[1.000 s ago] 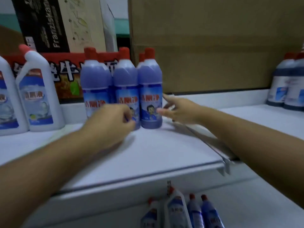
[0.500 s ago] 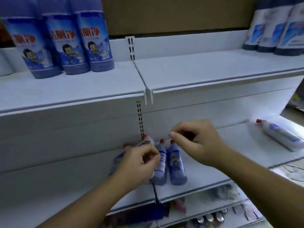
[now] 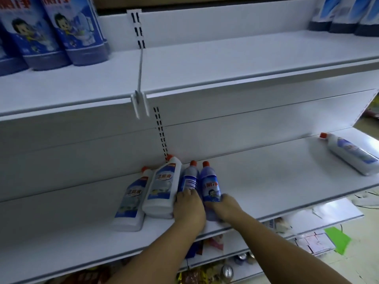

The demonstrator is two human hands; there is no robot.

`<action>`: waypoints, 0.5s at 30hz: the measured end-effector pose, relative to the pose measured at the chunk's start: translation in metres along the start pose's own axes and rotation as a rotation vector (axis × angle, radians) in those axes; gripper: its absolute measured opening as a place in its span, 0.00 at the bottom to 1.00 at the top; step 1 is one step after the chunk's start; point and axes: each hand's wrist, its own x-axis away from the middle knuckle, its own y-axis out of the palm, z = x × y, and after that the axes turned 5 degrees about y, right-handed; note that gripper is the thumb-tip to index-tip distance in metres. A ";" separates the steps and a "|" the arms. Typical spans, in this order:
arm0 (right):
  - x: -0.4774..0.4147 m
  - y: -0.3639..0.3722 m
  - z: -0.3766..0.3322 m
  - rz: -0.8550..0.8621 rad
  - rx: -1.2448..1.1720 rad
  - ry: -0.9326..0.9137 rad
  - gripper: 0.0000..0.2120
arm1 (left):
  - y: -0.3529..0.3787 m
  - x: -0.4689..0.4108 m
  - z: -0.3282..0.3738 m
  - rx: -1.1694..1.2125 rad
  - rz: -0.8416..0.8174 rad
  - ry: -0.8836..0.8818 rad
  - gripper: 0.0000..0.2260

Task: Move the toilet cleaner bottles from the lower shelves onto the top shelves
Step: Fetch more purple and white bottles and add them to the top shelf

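Left grip (image 3: 189,210), right grip (image 3: 225,208): blue bottles (image 3: 210,185)

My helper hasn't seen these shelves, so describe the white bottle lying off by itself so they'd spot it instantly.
Find the lower shelf of the two white ones. At its far right end a white bottle with a red cap lies on its side. It lies alone, well apart from the four bottles bunched mid-shelf.

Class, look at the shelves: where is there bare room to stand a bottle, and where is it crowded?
Free: top shelf between divider and dark-based bottles; lower shelf between bottle cluster and lone white bottle. Crowded: top left, by upright blue bottles.
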 end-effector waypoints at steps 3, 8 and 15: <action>0.005 -0.018 0.013 -0.113 -0.439 0.070 0.13 | 0.008 -0.006 0.001 0.054 0.063 0.095 0.24; 0.012 -0.033 0.037 -0.232 -0.816 0.156 0.11 | 0.013 -0.025 -0.004 0.255 0.019 -0.044 0.30; 0.021 -0.049 0.066 -0.265 -0.963 0.153 0.22 | 0.015 -0.034 0.026 0.806 -0.295 -0.301 0.28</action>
